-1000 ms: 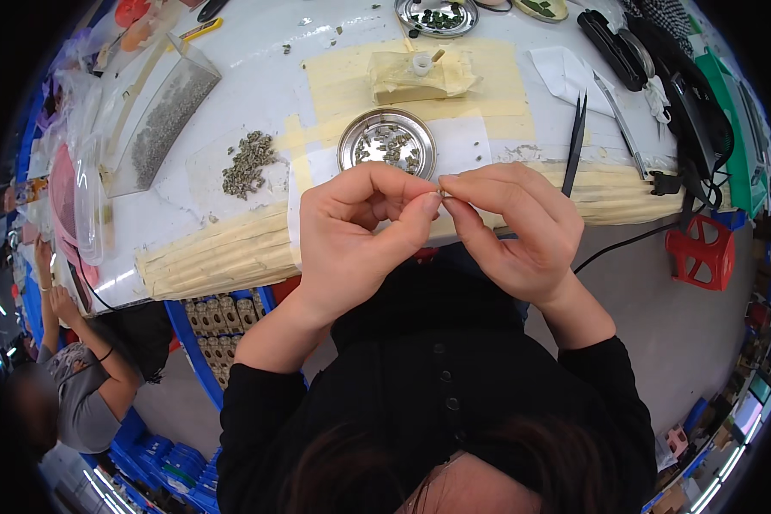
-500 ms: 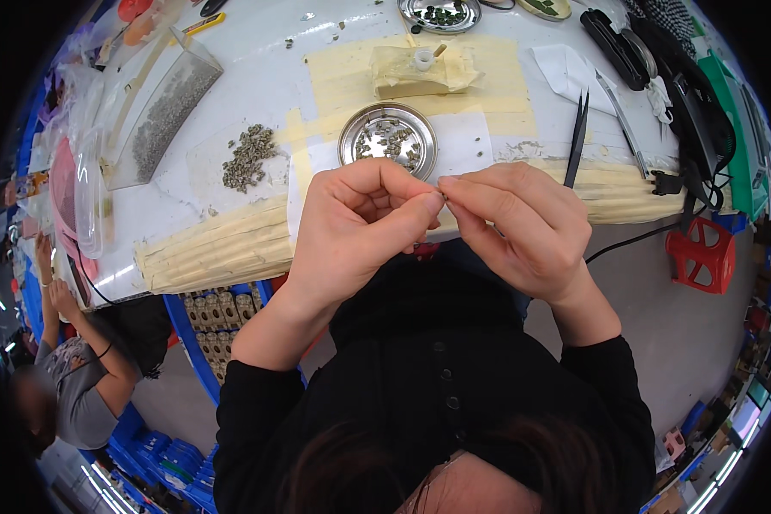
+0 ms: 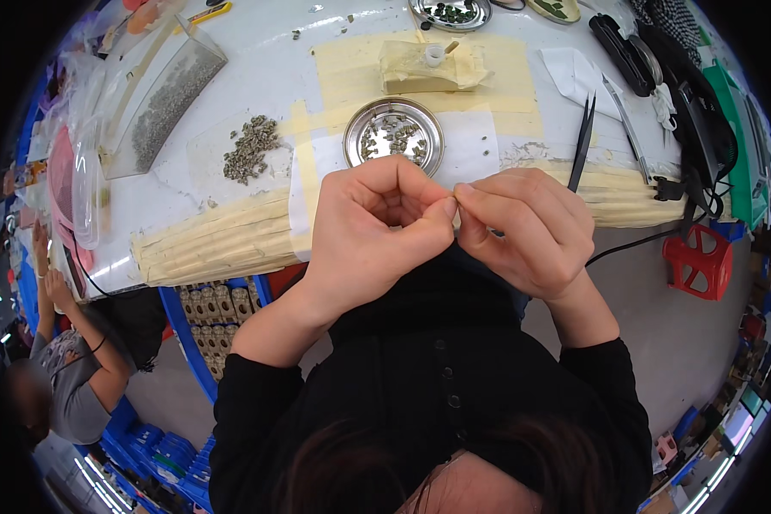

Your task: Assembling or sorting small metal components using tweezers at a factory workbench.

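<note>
My left hand (image 3: pixel 377 231) and my right hand (image 3: pixel 531 227) meet fingertip to fingertip over the table's near edge. Both are closed in a pinch; whatever sits between the tips is too small and covered to name. Just beyond them lies a round metal dish (image 3: pixel 438 128) holding many small grey-brown pieces, its near rim partly hidden by my left hand. Left of the dish, a loose heap of similar small pieces (image 3: pixel 251 150) rests on the table. Black tweezers (image 3: pixel 582 146) lie to the right of my right hand.
A tape-wrapped block (image 3: pixel 420 79) with a small white cup stands behind the dish. A clear box of grey bits (image 3: pixel 167 107) is at the left. A metal tool (image 3: pixel 627 128) and a black case (image 3: pixel 621 53) lie right. Another person (image 3: pixel 86 368) works at far left.
My joined fingertips have shifted slightly right in the picture, still pinched together. The table's things appear slightly shifted too, as the view has moved a little.
</note>
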Motion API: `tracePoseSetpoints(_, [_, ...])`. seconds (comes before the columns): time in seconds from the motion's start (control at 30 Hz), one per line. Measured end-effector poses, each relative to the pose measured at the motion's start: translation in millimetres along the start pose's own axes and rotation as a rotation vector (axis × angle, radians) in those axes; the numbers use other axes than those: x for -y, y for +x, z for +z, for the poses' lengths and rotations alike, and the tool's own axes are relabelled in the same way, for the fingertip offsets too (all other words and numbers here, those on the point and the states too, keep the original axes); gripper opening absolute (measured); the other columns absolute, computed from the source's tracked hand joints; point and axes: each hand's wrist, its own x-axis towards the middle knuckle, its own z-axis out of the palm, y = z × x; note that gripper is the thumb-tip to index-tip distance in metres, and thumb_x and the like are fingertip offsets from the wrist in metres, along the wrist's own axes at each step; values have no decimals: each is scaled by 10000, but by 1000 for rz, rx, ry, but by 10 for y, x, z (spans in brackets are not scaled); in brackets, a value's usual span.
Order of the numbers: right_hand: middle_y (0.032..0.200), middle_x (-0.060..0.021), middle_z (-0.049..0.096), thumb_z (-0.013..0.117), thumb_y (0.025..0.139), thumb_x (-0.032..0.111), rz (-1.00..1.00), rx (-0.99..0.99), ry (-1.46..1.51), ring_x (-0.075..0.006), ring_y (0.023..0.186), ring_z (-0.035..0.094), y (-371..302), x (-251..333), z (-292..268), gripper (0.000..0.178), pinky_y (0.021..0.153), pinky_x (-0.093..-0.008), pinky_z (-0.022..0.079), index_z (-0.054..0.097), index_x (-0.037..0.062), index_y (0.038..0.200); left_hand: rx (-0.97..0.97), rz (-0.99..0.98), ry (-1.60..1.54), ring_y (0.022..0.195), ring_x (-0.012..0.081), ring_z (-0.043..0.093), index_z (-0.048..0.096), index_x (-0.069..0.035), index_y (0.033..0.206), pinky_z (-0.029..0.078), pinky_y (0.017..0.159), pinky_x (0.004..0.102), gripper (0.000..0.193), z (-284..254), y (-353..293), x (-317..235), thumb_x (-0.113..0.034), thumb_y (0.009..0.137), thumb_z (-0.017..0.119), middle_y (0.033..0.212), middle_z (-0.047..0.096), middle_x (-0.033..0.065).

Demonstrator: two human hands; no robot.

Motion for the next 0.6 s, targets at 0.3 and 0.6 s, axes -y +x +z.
tracePoseSetpoints(0.3, [652,-70,596,693,621,-27,219,-110,116,-177,551,580,0,69,69,156,482,-250,458,641,20,761,-112,158,-89,655,43,578,581,34,779,477,593,169,45,121,-5,114,36,775,625,741,616,42])
tracePoseSetpoints(0.6, [692,-71,624,658,703,-30,471,-50,278,-130,595,593,-36,-12,-38,93,547,-227,463,651,-8,793,-190,406,316,600,46,562,603,15,778,457,553,178,60,73,61,203,26,746,653,719,611,27])
